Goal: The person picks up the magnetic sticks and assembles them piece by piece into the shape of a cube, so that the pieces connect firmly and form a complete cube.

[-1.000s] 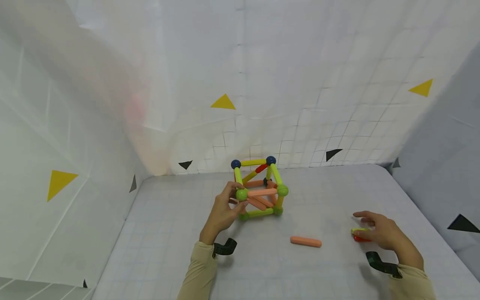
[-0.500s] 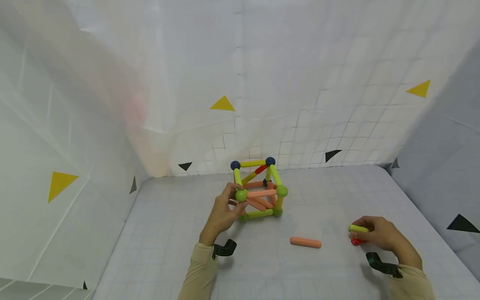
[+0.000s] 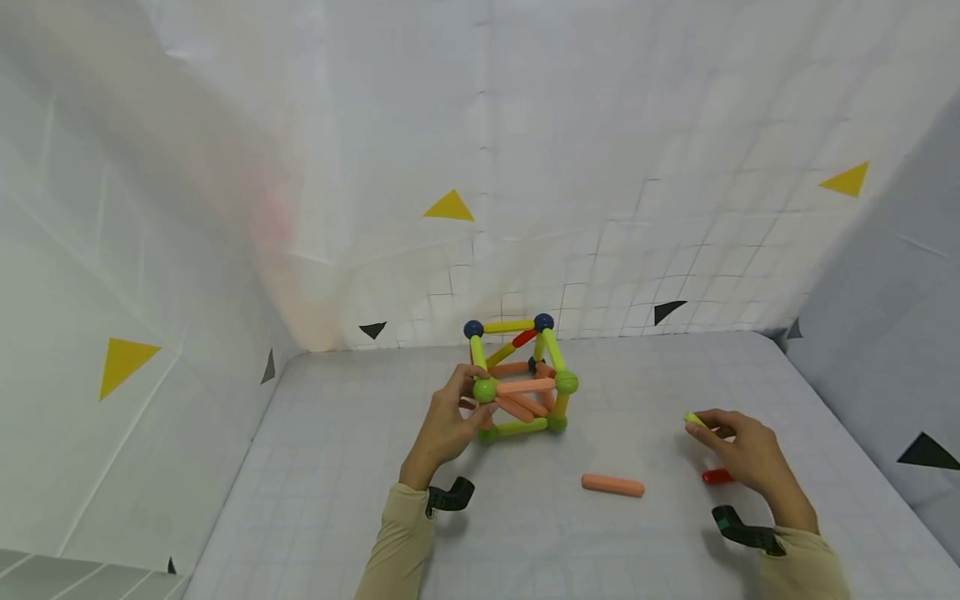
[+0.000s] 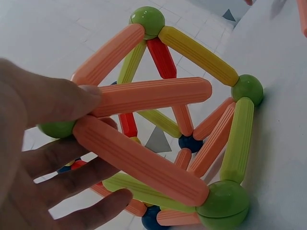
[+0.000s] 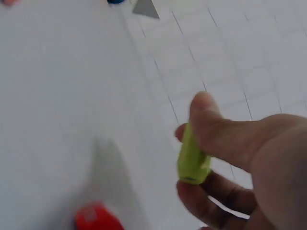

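A cube-like frame of magnetic building sticks and balls stands on the table, with orange, yellow, lime and red sticks joined by green and dark blue balls. My left hand grips its near left corner at a green ball. The thumb presses an orange stick whose far end points free across the frame's opening. To the right, my right hand pinches a lime stick between thumb and fingers, above the tabletop. Below that hand lies a red stick, partly hidden in the head view.
A single orange stick lies on the white table between the two hands. White sheeted walls with yellow and black triangles rise behind and at both sides.
My right hand has picked up the lime stick from beside the red one and moved it up and left, away from the red stick. The left hand keeps its grip on the frame.
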The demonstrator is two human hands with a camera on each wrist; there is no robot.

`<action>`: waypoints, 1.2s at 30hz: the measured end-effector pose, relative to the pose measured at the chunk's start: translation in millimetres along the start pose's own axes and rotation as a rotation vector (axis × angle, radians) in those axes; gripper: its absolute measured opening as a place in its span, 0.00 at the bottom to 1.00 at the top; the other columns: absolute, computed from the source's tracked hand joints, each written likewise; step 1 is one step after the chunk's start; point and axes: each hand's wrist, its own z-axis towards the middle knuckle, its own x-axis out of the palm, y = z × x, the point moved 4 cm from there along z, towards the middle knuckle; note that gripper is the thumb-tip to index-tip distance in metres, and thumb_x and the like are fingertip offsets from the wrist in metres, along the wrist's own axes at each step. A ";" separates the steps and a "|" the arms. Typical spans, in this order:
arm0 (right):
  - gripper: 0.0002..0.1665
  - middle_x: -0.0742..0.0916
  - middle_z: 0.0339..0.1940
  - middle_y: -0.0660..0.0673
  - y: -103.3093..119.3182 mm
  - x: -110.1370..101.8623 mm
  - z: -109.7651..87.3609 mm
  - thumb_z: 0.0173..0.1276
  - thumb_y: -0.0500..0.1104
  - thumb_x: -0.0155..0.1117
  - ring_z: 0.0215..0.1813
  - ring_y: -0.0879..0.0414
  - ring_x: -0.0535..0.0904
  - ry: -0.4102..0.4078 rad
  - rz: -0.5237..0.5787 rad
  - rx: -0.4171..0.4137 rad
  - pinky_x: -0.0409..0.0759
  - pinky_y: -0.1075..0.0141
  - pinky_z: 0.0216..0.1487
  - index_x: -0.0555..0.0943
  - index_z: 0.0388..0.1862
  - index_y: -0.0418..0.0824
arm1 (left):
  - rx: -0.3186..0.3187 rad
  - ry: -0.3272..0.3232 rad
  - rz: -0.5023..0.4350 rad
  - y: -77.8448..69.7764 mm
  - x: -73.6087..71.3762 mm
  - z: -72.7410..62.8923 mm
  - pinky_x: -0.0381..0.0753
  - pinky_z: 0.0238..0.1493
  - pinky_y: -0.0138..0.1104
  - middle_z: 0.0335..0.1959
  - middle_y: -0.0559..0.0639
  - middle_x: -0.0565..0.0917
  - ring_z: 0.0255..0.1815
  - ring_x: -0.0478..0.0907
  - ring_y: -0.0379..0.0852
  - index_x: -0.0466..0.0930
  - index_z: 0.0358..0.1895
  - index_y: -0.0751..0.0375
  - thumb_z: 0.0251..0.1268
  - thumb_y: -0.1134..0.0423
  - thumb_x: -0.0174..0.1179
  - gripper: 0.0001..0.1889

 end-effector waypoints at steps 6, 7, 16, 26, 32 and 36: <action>0.27 0.92 0.47 0.41 55.1 21.2 0.0 0.73 0.59 0.72 0.43 0.50 0.84 -0.050 0.082 -0.106 0.77 0.63 0.36 0.88 0.57 0.39 | 0.003 -0.003 -0.011 0.7 1.1 0.6 0.87 0.51 0.53 0.50 0.53 0.88 0.51 0.86 0.49 0.72 0.62 0.51 0.69 0.70 0.71 0.24; 0.25 0.92 0.46 0.44 65.1 26.1 -0.6 0.72 0.58 0.74 0.42 0.53 0.83 -0.043 0.101 -0.129 0.77 0.64 0.36 0.89 0.56 0.40 | 0.002 -0.001 -0.013 1.1 1.5 0.7 0.87 0.51 0.53 0.51 0.53 0.88 0.51 0.86 0.49 0.72 0.62 0.51 0.69 0.70 0.71 0.24; 0.15 0.93 0.40 0.52 138.7 73.0 -6.7 0.65 0.51 0.81 0.24 0.65 0.69 -0.060 0.172 -0.339 0.68 0.70 0.25 0.92 0.46 0.45 | 0.015 0.006 -0.017 1.4 1.8 2.8 0.88 0.51 0.49 0.53 0.53 0.88 0.53 0.86 0.49 0.72 0.63 0.52 0.69 0.70 0.71 0.24; 0.20 0.94 0.37 0.50 180.3 107.1 -8.6 0.57 0.48 0.87 0.37 0.52 0.91 -0.308 0.026 -0.465 0.85 0.57 0.37 0.90 0.47 0.45 | 0.016 0.006 -0.011 3.9 1.2 2.8 0.88 0.50 0.48 0.51 0.51 0.89 0.51 0.87 0.47 0.72 0.63 0.51 0.69 0.68 0.71 0.24; 0.21 0.94 0.39 0.46 189.1 116.2 -10.6 0.57 0.45 0.87 0.39 0.50 0.92 -0.393 0.037 -0.514 0.88 0.53 0.37 0.90 0.47 0.42 | 0.023 0.003 -0.010 4.6 1.5 1.5 0.88 0.49 0.48 0.50 0.51 0.89 0.50 0.87 0.47 0.73 0.62 0.51 0.69 0.69 0.71 0.24; 0.20 0.94 0.39 0.44 192.0 116.9 -9.5 0.58 0.43 0.86 0.39 0.50 0.92 -0.429 0.050 -0.526 0.89 0.54 0.37 0.90 0.47 0.39 | 0.024 0.002 -0.014 4.7 1.2 1.2 0.88 0.49 0.48 0.51 0.51 0.89 0.50 0.87 0.47 0.73 0.63 0.50 0.69 0.69 0.71 0.24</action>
